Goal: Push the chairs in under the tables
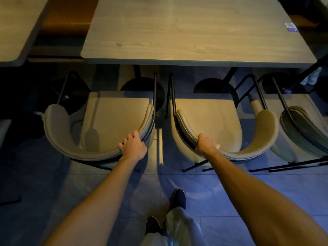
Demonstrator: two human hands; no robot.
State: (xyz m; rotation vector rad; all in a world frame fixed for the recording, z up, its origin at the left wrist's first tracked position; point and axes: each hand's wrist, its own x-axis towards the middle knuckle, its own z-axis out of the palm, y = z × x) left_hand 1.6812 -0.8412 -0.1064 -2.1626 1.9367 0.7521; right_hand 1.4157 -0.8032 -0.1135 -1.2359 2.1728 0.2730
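- Gripping each backrest, left hand [133, 147] on left chair [113, 121], right hand [205, 145] on right chair [209, 119].
- Push both toward 12 o'clock, evenly, under the table [195, 32].
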